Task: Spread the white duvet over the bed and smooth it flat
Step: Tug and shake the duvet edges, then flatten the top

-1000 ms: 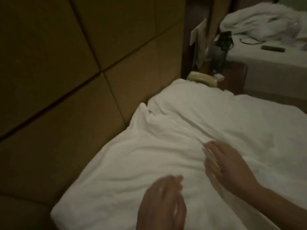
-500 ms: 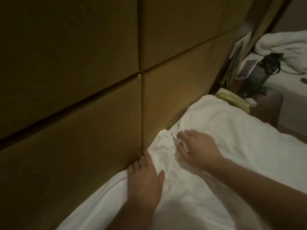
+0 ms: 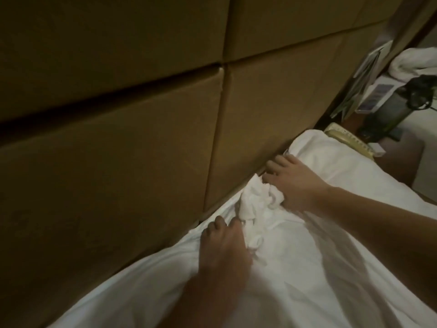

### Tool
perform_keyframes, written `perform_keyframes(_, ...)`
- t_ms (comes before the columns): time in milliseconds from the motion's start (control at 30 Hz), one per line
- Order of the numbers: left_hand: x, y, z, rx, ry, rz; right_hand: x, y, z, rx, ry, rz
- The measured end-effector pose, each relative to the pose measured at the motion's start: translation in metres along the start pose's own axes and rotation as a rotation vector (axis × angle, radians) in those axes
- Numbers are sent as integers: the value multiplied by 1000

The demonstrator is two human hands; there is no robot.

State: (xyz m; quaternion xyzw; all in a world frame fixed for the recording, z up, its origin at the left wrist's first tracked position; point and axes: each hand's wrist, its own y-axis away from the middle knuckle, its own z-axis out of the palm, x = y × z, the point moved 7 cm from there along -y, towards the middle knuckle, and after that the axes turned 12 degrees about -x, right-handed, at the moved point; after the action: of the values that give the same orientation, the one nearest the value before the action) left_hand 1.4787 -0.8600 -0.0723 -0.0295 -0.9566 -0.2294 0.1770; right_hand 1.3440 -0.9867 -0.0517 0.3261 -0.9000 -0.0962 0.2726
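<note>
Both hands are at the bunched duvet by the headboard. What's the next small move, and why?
Probably draw the hands apart along the headboard: the left hand and right hand flank a crumpled wad in the duvet, so spreading should flatten it.

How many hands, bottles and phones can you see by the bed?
Hands: 2, the left hand and the right hand, both on the duvet
Bottles: 1, the dark bottle
Phones: 1, the cream phone
Total: 4
</note>
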Motion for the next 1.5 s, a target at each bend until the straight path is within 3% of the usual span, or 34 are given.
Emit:
perform_keyframes(67,9,7,-13,125,24,38,6,27,-13,238,-52,-38)
perform_keyframes(100,15,10,-17,95,26,20,12,40,-14,265,-136,-59)
perform_keyframes(200,43,8,-11,60,-8,40,33,64,-1,120,-294,-21)
perform_keyframes(300,69,19,-10,76,-76,97,47,78,16,7,-203,-41)
perform_keyframes(400,77,30,-8,23,-14,53,50,85,11,39,-50,-15)
perform_keyframes(467,87,44,1,112,-41,69,45,96,13,-16,-66,49)
perform_keyframes(533,93,56,28,48,-105,96,31,110,28,-104,-86,166)
perform_keyframes(600,93,52,65,106,-113,159,11,123,52,-214,-191,284)
perform_keyframes(633,92,52,75,94,-126,159,3,125,69,-229,-237,307)
perform_keyframes(800,78,37,89,15,-232,109,-14,114,90,13,-196,361)
perform_keyframes(933,85,34,103,8,-281,115,-18,122,78,-152,-79,353)
perform_keyframes(1067,97,62,65,33,-227,133,4,160,10,-207,107,210)
perform_keyframes(1167,127,106,2,114,-157,150,41,207,-38,-156,98,281)
perform_keyframes(1267,186,155,-39,127,-280,206,69,270,-63,-176,127,273)
perform_keyframes(1367,255,210,-36,7,-604,319,84,340,-68,-253,121,160)
perform_keyframes(1500,324,281,-6,-35,-667,400,94,428,-53,-270,90,150)
